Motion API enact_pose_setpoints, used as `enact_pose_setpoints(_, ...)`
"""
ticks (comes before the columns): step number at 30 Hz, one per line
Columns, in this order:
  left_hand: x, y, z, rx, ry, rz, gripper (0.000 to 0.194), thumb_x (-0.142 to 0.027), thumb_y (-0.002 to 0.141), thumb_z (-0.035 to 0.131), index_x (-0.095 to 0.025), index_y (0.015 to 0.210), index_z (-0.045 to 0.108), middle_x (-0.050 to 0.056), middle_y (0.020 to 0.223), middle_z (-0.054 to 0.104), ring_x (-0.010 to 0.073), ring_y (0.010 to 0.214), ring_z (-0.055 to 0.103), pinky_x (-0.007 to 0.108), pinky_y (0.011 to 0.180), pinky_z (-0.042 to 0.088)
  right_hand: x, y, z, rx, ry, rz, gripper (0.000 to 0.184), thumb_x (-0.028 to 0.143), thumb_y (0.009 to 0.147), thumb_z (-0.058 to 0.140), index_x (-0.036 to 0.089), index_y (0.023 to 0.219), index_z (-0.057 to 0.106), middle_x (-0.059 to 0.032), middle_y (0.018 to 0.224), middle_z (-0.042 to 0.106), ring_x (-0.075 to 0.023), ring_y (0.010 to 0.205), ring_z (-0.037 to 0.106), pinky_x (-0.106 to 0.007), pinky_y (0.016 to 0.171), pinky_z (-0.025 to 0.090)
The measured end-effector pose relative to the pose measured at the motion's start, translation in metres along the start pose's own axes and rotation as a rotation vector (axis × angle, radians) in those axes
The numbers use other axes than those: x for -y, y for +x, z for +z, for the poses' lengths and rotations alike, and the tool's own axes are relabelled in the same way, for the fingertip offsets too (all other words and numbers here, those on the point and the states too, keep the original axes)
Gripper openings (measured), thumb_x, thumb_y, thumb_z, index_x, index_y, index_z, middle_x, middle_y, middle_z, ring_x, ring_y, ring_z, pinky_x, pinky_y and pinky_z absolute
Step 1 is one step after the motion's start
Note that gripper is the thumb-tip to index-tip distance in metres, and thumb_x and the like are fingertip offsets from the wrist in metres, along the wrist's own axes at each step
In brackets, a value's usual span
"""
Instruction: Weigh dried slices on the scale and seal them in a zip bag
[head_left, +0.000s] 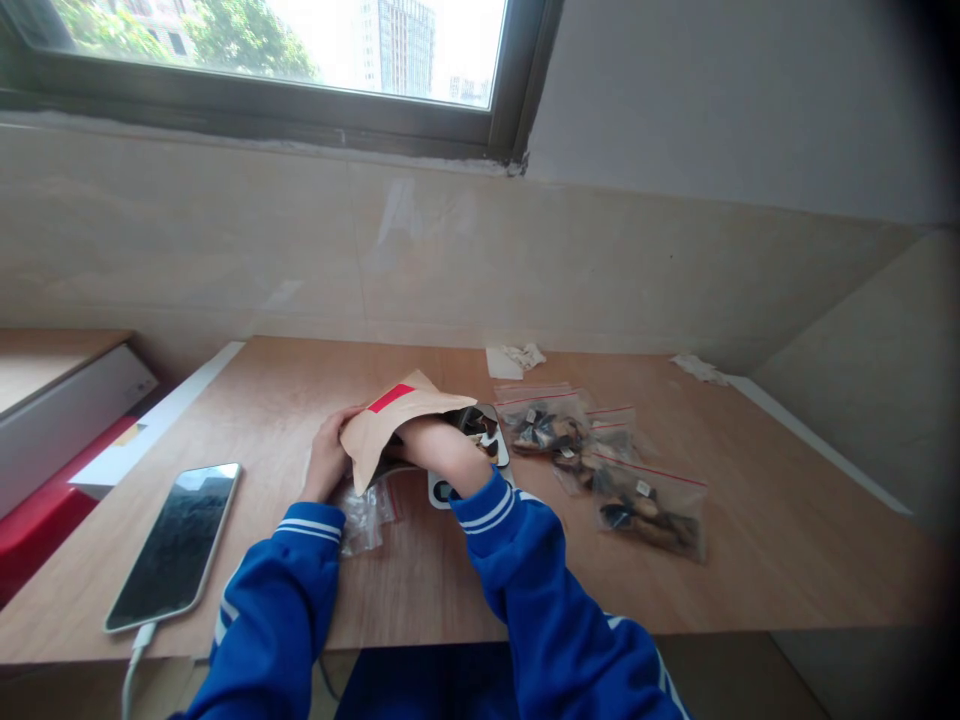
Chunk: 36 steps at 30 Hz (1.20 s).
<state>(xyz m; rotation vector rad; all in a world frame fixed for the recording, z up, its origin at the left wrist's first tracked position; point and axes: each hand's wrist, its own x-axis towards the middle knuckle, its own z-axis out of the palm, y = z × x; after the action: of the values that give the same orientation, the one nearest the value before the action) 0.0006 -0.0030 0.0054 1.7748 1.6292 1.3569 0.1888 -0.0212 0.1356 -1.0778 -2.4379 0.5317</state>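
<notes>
My left hand (328,455) grips the side of a brown paper bag (375,428) with a red label, tilted so its mouth faces right. Inside that mouth is my right hand (431,445), its fingers hidden by the paper. Behind my right wrist sits a small white scale (439,490) with dark and tan dried pieces (486,430) on top. Under my left wrist and the bag lie clear empty zip bags (365,520).
Several filled zip bags (652,508) with red seals lie to the right. A phone (176,545) with a white cable (137,660) rests at the left. Crumpled paper (523,356) is at the table's back edge, below the wall and window.
</notes>
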Motion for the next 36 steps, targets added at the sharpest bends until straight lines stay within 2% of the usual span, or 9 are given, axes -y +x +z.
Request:
enact_pose_setpoints(3,0.001,0.0,0.001,0.033,0.0,0.024,0.039,-0.033,0.074,0.058,-0.018,0.109,0.065,0.009,0.117,0.067,0.0265,0.11,0.06,0.041,0.099,0.045,0.002,-0.019,-0.018,0.065,0.007,-0.059,0.025,0.016,0.088,0.057,0.019,0.111,0.069,-0.0069,0.117,0.069,-0.0216,0.11,0.063,-0.032,0.101,0.046)
enact_pose_setpoints(6,0.003,0.0,0.001,0.059,0.004,0.024,0.043,-0.032,0.072,0.06,-0.017,0.113,0.064,0.009,0.117,0.067,0.0274,0.109,0.06,0.04,0.096,0.046,0.002,-0.034,-0.036,-0.01,0.063,-0.075,0.022,0.013,0.09,0.054,0.019,0.104,0.069,-0.0061,0.11,0.071,-0.0211,0.108,0.064,-0.032,0.097,0.047)
enact_pose_setpoints(11,0.007,0.001,0.003,0.045,0.07,0.005,0.041,-0.031,0.076,0.054,-0.015,0.113,0.063,0.011,0.112,0.067,0.0267,0.103,0.061,0.039,0.091,0.048,-0.005,-0.05,-0.061,-0.369,0.281,-0.078,0.019,0.021,0.092,0.053,0.019,0.106,0.066,-0.0044,0.106,0.07,-0.019,0.102,0.065,-0.031,0.092,0.049)
enact_pose_setpoints(14,0.012,0.004,0.005,0.048,0.155,0.01,0.039,-0.031,0.074,0.055,-0.014,0.108,0.064,0.011,0.106,0.068,0.0273,0.097,0.062,0.038,0.085,0.049,-0.024,-0.063,-0.066,-0.547,0.489,-0.08,0.019,0.028,0.091,0.057,0.021,0.106,0.064,-0.0027,0.103,0.07,-0.0168,0.098,0.066,-0.029,0.091,0.05)
enact_pose_setpoints(18,0.013,0.006,0.005,0.079,0.233,0.006,0.03,-0.034,0.076,0.053,-0.016,0.097,0.064,0.009,0.092,0.069,0.0248,0.084,0.063,0.035,0.074,0.049,-0.076,-0.086,-0.05,-0.617,0.612,0.11,0.025,0.038,0.086,0.062,0.02,0.103,0.065,-0.0052,0.101,0.071,-0.0184,0.095,0.067,-0.032,0.088,0.052)
enact_pose_setpoints(21,0.012,0.006,0.005,0.072,0.259,0.026,0.028,-0.036,0.077,0.052,-0.017,0.094,0.062,0.007,0.09,0.069,0.0233,0.08,0.062,0.033,0.071,0.047,-0.118,-0.098,-0.023,-0.646,0.626,0.276,0.032,0.044,0.082,0.064,0.017,0.1,0.066,-0.0085,0.1,0.072,-0.0208,0.093,0.067,-0.035,0.088,0.052)
enact_pose_setpoints(24,0.011,0.005,0.004,0.068,0.276,0.025,0.026,-0.036,0.076,0.052,-0.017,0.091,0.062,0.007,0.088,0.068,0.023,0.078,0.061,0.033,0.069,0.046,-0.144,-0.101,0.005,-0.651,0.693,0.333,0.035,0.046,0.078,0.065,0.017,0.097,0.065,-0.0098,0.097,0.072,-0.0225,0.091,0.067,-0.037,0.086,0.053)
enact_pose_setpoints(31,0.009,0.004,0.003,0.069,0.283,0.04,0.025,-0.037,0.078,0.051,-0.017,0.088,0.061,0.007,0.086,0.067,0.0232,0.077,0.061,0.034,0.069,0.046,-0.148,-0.1,0.025,-0.576,0.654,0.346,0.038,0.045,0.078,0.065,0.016,0.103,0.066,-0.0103,0.101,0.072,-0.0209,0.086,0.067,-0.035,0.08,0.053)
enact_pose_setpoints(36,0.008,0.003,0.003,0.06,0.29,0.033,0.023,-0.037,0.077,0.052,-0.018,0.086,0.06,0.007,0.085,0.067,0.0231,0.077,0.061,0.033,0.069,0.047,-0.154,-0.101,0.028,-0.671,0.552,0.367,0.039,0.047,0.077,0.064,0.017,0.101,0.069,-0.0106,0.109,0.069,-0.018,0.081,0.063,-0.032,0.075,0.053)
